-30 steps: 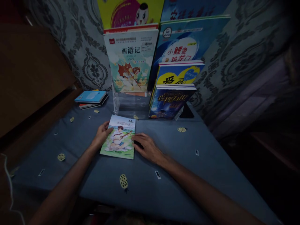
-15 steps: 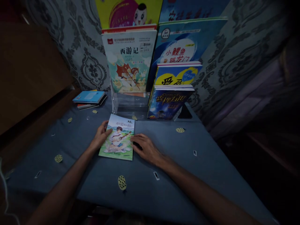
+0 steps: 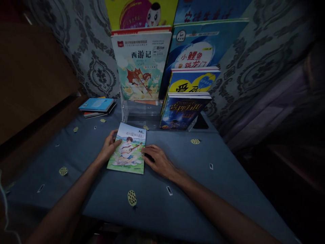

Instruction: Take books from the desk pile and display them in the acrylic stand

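A thin paperback book [image 3: 127, 157] with a seated figure playing a stringed instrument on its cover lies face up, low over the tablecloth. My left hand [image 3: 109, 146] grips its left edge, thumb on the cover and the other fingers partly hidden behind it. At the right edge, my right hand [image 3: 157, 161] holds the book lightly with bent fingertips; its thumb is close to the same edge. Just beyond the book stands a clear display rack [image 3: 141, 110], its lower left tier showing no book.
The rack bears a white-and-green book [image 3: 142, 67], a teal book [image 3: 198, 47], a yellow-and-blue book [image 3: 194, 80] and a dark blue book [image 3: 185, 112]. Several books lie in a stack [image 3: 98, 106] at the back left. A blue-grey patterned cloth [image 3: 182, 206] covers the table. Behind hangs a patterned curtain [image 3: 98, 67].
Both hands and the book stay practically where they were. The view has shifted very slightly.
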Tool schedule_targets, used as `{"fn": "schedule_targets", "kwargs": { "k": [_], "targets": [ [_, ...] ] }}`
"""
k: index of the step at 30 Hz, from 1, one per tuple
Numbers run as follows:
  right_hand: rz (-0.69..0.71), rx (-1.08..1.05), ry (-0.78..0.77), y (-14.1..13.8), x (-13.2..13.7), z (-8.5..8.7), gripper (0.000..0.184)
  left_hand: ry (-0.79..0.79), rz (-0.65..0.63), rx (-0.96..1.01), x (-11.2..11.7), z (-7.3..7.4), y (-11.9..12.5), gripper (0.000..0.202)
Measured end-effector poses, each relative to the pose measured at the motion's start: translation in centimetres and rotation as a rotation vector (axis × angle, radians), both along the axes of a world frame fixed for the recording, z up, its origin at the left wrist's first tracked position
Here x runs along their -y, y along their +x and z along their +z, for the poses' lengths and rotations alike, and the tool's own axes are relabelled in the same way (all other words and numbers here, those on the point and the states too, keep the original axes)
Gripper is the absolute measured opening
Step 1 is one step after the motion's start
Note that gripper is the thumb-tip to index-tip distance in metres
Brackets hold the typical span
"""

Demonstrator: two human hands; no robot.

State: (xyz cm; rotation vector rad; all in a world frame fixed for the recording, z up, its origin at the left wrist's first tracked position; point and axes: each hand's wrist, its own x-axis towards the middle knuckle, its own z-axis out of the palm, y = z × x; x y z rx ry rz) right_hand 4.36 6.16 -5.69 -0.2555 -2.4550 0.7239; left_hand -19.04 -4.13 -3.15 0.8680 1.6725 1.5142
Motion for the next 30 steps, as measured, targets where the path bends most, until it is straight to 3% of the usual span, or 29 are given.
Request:
{"fn": "schedule_targets", "kwargs": {
  "k": [6,11,14,16,19,23,26,30],
  "targets": [
    [-0.04,-0.016,-0.135,0.1,0.1,0.4,0.016,0.044,0.005,0.083,0.4,1.1,0.8,0.082],
    [-0.252,-0.093,-0.501,-0.6,-0.4,-0.2,0.044,0.123,-0.028,0.142,0.8,2.4,1.7,0.087],
    [-0.11,-0.074,-0.775,-1.2,-0.7,0.2,0.037,0.168,-0.03,0.181,1.0,3.0,2.2,0.088],
    [0.006,-0.064,-0.871,-1.3,-0.6,1.1,0.035,0.201,-0.034,0.19,1.2,3.3,2.5,0.086],
    [0.003,-0.142,-0.796,-1.1,-0.2,2.9,0.033,0.262,-0.04,0.181,1.3,3.4,2.6,0.08],
    [-0.098,-0.177,-0.471,-0.4,0.3,4.7,0.023,0.361,-0.061,0.138,1.2,3.1,2.4,0.062],
    [-0.144,-0.15,-0.325,-0.2,0.5,4.8,0.016,0.364,-0.065,0.098,1.2,2.8,2.4,0.05],
    [-0.148,-0.166,-0.276,-0.3,0.5,4.2,0.014,0.343,-0.079,0.091,1.3,2.5,2.6,0.053]
  ]
}}
